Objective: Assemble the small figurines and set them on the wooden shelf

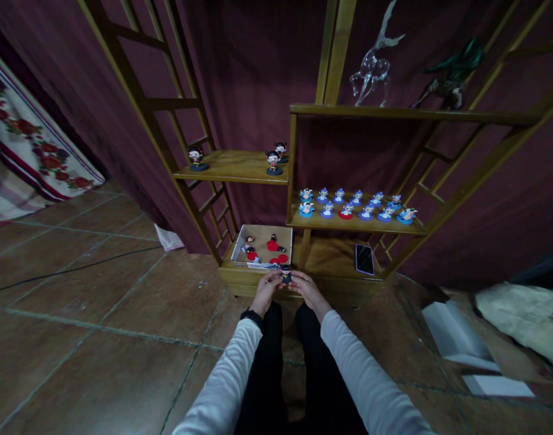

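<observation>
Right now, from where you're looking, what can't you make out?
All in the head view:
- Held figurine: fine details too small; its sides are partly covered by the fingers of the left hand and right hand.
- Rear figurine on the left shelf: partly hidden by the front figurine.
- Small pieces in the box: details too small.
- Floral cloth: cut off by the left edge.

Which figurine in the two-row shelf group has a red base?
The front-row figurine third from the left; the others there are blue- or purple-based.
</observation>
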A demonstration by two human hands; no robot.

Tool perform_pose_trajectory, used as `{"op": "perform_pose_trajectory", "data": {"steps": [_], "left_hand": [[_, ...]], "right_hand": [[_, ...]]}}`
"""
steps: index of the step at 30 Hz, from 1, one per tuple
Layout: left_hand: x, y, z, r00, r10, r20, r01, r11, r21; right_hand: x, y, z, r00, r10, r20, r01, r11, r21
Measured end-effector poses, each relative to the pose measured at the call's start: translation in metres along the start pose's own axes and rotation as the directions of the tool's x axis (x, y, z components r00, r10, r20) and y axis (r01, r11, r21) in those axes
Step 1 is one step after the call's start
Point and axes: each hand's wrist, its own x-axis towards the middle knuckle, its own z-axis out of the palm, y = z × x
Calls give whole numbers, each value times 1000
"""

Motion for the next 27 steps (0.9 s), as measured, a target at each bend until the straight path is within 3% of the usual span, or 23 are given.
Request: {"op": "perform_pose_trajectory", "data": {"steps": [17,21,27], "left_hand": [[-4,2,2,1000,-10,16,9,997,83],[-4,2,3,1000,7,-27,-5,998,63],[-4,2,3,1000,12,-2,-12,999,33]], "right_hand": [[-1,0,1,1000,11,6,-11,1000,-16],[-1,-1,1,1000,13,15,-13,1000,-13],[-2,-1,1,999,12,38,-12,1000,-13]]}}
